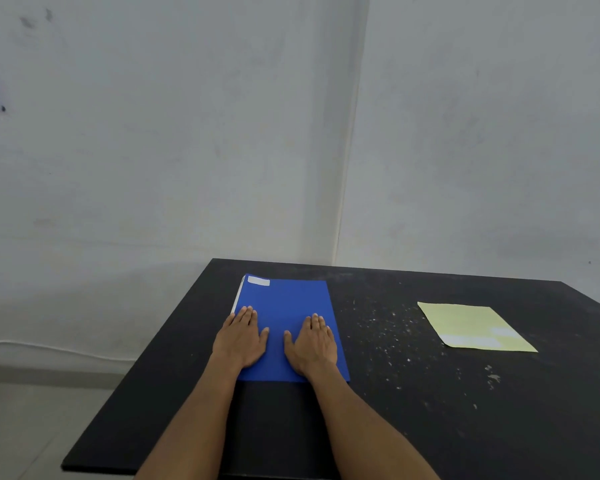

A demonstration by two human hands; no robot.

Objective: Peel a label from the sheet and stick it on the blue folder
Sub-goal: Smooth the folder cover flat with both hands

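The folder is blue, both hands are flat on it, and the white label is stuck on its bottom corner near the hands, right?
Not quite. The label sits at the far left corner of the folder, away from the hands, as the head view shows. The rest holds: the folder is blue, and the left hand and right hand lie flat on it.

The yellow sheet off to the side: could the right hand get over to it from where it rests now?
Probably yes. The right hand lies flat and empty on the blue folder, and only bare black table lies between it and the yellow sheet. Whether the arm stretches that far is a guess.
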